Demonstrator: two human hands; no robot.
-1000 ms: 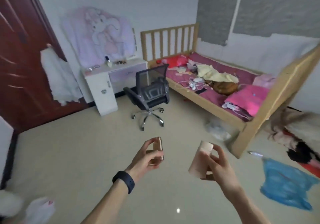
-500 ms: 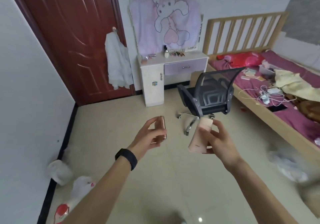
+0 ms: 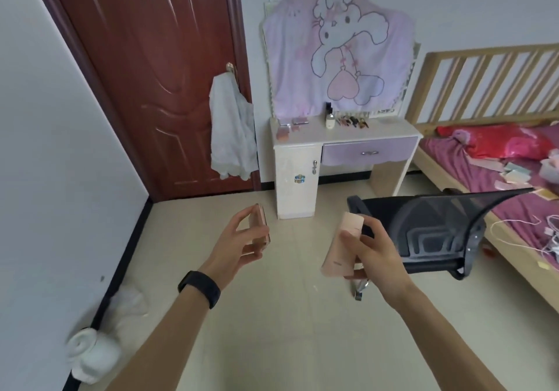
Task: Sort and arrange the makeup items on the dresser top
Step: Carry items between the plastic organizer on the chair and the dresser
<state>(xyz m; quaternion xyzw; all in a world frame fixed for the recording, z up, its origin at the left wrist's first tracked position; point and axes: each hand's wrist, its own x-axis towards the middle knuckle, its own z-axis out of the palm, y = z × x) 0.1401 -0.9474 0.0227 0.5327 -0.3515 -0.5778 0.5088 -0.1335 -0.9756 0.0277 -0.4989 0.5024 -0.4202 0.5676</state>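
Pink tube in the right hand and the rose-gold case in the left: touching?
Apart. The head view shows bare floor between the pink tube, held by the right hand, and the rose-gold case, held by the left hand.

Both forearms are extended forward, well apart. A small pink case (image 3: 260, 229) is pinched by the left hand (image 3: 236, 251). A pink bottle (image 3: 343, 253) is gripped by the right hand (image 3: 370, 259), thumb laid across it.

The white dresser top (image 3: 341, 136) carries a pink compact (image 3: 283, 132) at its 9 o'clock edge, a flat case (image 3: 300, 121) at 10, a white bottle (image 3: 330, 122) near 12, and a row of small tubes (image 3: 352, 121) toward 1, just beside the bottle.
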